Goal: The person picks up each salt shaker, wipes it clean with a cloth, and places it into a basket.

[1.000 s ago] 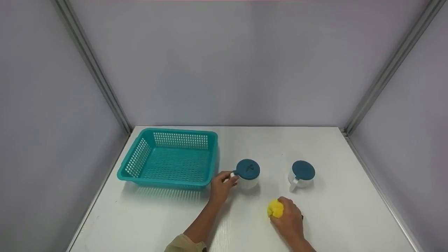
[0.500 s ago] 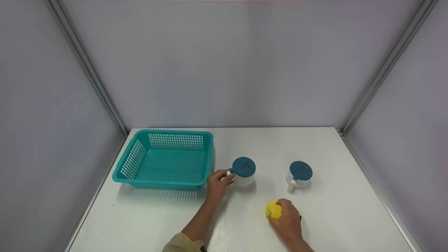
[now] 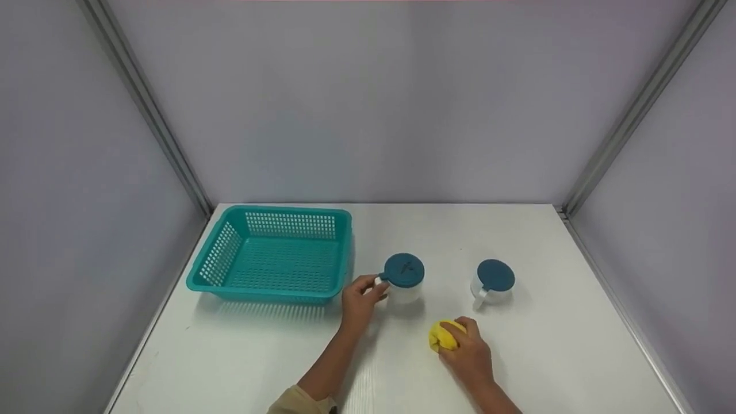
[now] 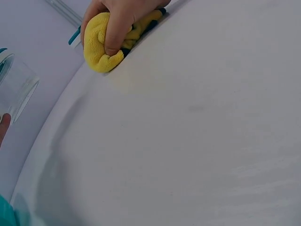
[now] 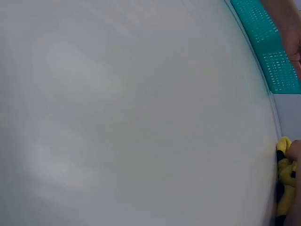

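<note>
My left hand (image 3: 359, 302) pinches the handle of a clear mug (image 3: 404, 294) with a round dark blue lid (image 3: 404, 270), upright to the right of the basket. At the left edge of the left wrist view the mug's glass body (image 4: 19, 87) tilts across the picture beside a fingertip. Nearer the front, my right hand (image 3: 468, 353) grips a bunched yellow cloth (image 3: 440, 339), low on the white table. The left wrist view shows dark patches on this cloth (image 4: 96, 47) and the thumb pressed into it. Only part of it appears in the right wrist view.
A second clear mug with a blue lid (image 3: 495, 276) stands to the right, its handle toward the front. A teal perforated basket (image 3: 264, 292) sits at the back left of the white table (image 3: 552, 351). Grey panels (image 3: 379, 115) enclose the back and sides.
My right hand and the cloth have shifted slightly left, and the fingers now reach farther over the cloth. My left hand keeps its hold on the mug handle. The head view shifts a little.
</note>
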The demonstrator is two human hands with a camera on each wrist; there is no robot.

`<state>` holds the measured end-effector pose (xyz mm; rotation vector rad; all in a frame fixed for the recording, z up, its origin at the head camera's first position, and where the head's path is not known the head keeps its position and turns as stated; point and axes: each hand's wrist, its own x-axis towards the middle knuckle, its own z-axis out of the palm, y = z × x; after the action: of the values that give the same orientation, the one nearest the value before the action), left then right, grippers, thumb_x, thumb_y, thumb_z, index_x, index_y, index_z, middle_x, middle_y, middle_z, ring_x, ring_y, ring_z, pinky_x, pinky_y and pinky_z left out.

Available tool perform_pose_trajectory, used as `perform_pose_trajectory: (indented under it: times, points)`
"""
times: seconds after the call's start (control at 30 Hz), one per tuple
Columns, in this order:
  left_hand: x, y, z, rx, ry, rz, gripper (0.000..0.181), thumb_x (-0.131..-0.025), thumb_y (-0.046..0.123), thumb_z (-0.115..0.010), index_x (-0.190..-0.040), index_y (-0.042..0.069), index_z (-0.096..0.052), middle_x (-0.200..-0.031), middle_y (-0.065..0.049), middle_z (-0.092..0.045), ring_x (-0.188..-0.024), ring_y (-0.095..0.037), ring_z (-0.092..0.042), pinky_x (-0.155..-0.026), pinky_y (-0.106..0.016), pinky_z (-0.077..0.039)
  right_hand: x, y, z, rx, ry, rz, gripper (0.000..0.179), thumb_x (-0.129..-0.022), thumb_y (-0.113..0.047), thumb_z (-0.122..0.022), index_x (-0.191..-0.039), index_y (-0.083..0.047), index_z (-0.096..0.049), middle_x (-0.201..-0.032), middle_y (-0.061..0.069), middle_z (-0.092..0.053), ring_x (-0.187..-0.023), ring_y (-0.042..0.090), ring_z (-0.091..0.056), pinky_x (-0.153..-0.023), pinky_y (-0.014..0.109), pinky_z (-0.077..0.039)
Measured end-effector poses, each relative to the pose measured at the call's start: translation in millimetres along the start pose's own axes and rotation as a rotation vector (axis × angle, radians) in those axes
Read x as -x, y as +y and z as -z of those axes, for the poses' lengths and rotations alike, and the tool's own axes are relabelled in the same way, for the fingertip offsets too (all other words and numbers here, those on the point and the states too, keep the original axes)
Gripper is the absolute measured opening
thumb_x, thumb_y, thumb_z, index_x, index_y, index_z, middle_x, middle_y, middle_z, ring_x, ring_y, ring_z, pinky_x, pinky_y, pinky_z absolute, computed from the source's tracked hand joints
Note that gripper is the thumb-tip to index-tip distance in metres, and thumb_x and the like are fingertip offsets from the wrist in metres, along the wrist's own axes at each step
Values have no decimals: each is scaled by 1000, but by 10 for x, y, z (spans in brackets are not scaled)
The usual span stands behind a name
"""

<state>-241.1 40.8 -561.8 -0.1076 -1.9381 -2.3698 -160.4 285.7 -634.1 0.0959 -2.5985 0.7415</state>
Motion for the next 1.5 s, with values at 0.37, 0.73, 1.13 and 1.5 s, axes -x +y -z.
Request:
perform_pose_trajectory:
  times: [0.37,0.73,1.13,1.5]
  points:
    - [72,110,90,70,42,-24,19,-82,9,-72,-99,0,-69,-85,-12,-57,-95,-21,-63,-78,-43,-55,17,39,-51,106,6,0,74,-65,-32,-83,-132,-22,-54,-125,1,-61,-113,33,-54,-95,63,-34]
    - [156,204,183,17,64,-13,15,-83,11,-71,-97,5,-70,-84,-11,-54,-98,-23,-62,-79,-42,-55,-52,-69,-132,-48,61,5,55,-63,-20,-83,-111,-15,-58,-107,1,-57,-94,18,-56,-80,39,-48]
    - [271,215,197,-52,67,-30,16,-83,12,-71,-99,7,-70,-91,-10,-62,-95,-20,-63,-76,-39,-56,-368,-572,-87,-359,117,-96,57,-71,-13,-78,-119,-13,-47,-113,-1,-54,-101,14,-53,-96,39,-45]
    - [350,307,146,-57,74,-60,17,-84,11,-70,-100,6,-70,-97,-9,-65,-93,-20,-64,-74,-40,-56,-454,-732,-42,-381,244,146,56,-67,-3,-82,-115,-10,-53,-118,0,-55,-106,13,-54,-101,10,-33]
